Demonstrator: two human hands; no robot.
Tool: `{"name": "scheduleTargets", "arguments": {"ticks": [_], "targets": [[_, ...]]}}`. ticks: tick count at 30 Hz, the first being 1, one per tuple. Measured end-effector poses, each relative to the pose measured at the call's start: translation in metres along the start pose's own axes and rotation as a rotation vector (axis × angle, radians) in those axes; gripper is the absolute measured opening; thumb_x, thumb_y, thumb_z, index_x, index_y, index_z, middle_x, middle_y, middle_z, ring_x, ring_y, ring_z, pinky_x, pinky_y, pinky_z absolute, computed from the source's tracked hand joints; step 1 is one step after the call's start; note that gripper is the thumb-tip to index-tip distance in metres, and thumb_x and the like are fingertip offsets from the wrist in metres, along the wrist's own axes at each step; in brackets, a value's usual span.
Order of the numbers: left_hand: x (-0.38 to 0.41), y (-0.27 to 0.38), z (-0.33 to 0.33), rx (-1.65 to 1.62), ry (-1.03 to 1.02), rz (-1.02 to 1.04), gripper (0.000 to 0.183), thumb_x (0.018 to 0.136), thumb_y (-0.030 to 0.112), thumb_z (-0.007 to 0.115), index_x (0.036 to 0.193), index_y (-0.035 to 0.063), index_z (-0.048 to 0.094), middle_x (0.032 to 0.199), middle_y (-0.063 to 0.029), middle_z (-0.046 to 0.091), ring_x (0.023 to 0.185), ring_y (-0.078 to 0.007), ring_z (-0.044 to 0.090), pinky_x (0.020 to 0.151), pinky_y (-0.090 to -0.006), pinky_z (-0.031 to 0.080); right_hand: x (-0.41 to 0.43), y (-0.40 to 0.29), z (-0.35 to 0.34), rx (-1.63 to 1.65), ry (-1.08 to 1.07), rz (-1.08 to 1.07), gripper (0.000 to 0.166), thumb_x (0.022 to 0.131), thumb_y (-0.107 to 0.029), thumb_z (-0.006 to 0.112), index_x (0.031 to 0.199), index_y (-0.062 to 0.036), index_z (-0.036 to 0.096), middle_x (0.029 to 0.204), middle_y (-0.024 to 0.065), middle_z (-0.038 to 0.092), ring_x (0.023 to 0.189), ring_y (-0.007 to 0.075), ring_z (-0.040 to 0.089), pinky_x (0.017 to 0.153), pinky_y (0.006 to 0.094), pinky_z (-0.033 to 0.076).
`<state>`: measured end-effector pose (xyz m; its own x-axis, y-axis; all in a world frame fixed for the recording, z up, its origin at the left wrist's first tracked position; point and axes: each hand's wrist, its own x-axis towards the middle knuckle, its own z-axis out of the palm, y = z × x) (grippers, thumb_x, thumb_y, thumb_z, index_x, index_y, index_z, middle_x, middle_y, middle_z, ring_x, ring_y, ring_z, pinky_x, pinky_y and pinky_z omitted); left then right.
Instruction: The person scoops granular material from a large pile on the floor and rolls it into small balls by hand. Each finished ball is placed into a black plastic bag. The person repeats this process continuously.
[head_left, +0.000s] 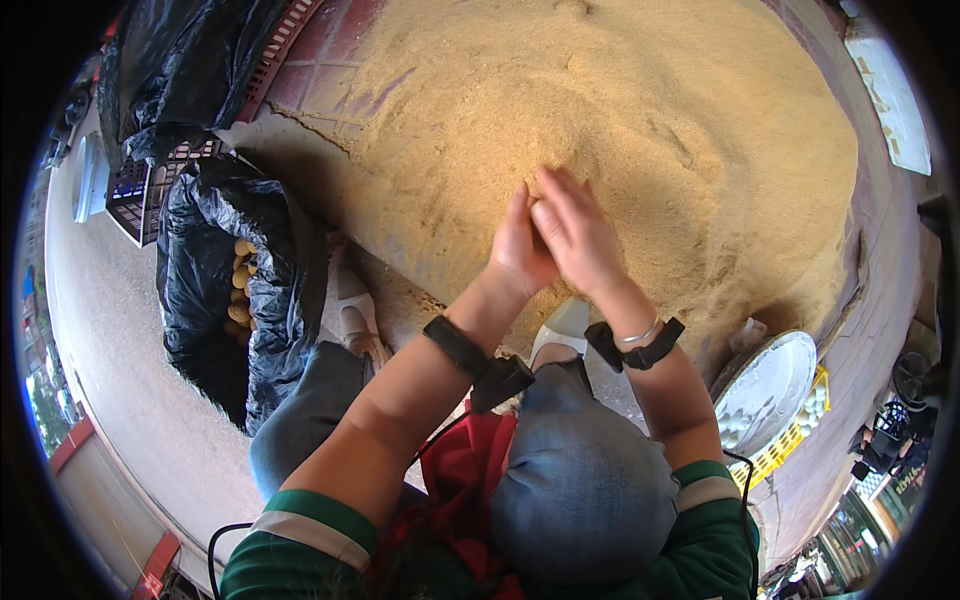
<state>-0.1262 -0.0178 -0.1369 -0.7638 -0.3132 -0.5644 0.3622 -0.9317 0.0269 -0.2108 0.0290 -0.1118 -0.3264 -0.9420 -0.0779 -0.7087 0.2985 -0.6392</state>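
Observation:
My left hand (521, 251) and my right hand (576, 232) are cupped together in front of my knees, palms facing. The right fingers lie over the left ones. Whatever may be between the palms is hidden. Beneath and beyond both hands spreads a wide heap of tan husk-like powder (480, 120) on the floor. To my left stands an open black plastic bag (289, 300), with several tan-coated, egg-shaped balls (240, 279) inside. At my right, a tilted round metal basin (780, 375) holds whitish wet matter and several pale, egg-like lumps (731, 431).
Beside the basin is a yellow plastic crate (776, 454) with several white eggs (811, 409). A dark plastic crate (135, 195) and more black plastic sheeting (202, 67) stand at the upper left. A white foam box (889, 94) lies at the far right. My shoes (562, 326) touch the heap's near edge.

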Motion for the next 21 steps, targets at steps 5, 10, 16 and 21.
{"name": "scheduleTargets", "arguments": {"ticks": [5,10,16,21], "targets": [[0.003,0.001,-0.017,0.08,-0.045,0.053,0.052,0.1,0.047,0.03,0.131,0.0077,0.044,0.13,-0.0118,0.05,0.116,-0.0258,0.05,0.099,-0.0396,0.043,-0.006,0.001,0.024,-0.089,0.135,-0.24,0.049,0.096,-0.042,0.043,0.135,-0.0121,0.048,0.134,0.0116,0.051,0.133,0.0326,0.037,0.113,0.0519,0.02],[0.013,0.007,-0.028,-0.033,-0.046,-0.003,0.045,0.1,0.044,0.034,0.12,0.0074,0.051,0.118,-0.0102,0.056,0.112,-0.0251,0.052,0.098,-0.0408,0.042,-0.007,0.045,0.022,0.291,0.13,-0.078,0.048,0.094,-0.04,0.049,0.133,-0.0122,0.049,0.133,0.0163,0.049,0.127,0.0336,0.042,0.105,0.0531,0.031],[0.013,0.028,-0.034,-0.017,0.031,0.022,0.036,0.099,0.04,0.038,0.098,0.01,0.058,0.099,-0.0079,0.061,0.098,-0.023,0.056,0.089,-0.0436,0.045,-0.047,0.097,0.033,-0.269,0.311,0.161,0.056,0.082,-0.026,0.069,0.132,-0.0101,0.049,0.137,0.0161,0.041,0.124,0.0364,0.041,0.102,0.0421,0.036],[0.016,0.023,-0.048,0.052,0.1,0.05,0.025,0.099,0.034,0.043,0.099,0.0125,0.055,0.102,-0.0064,0.059,0.102,-0.0229,0.055,0.092,-0.0478,0.043,-0.044,0.125,0.049,-0.136,0.266,0.172,0.048,0.073,-0.007,0.069,0.12,-0.0098,0.057,0.121,0.015,0.052,0.107,0.0319,0.052,0.093,0.0403,0.044]]}}
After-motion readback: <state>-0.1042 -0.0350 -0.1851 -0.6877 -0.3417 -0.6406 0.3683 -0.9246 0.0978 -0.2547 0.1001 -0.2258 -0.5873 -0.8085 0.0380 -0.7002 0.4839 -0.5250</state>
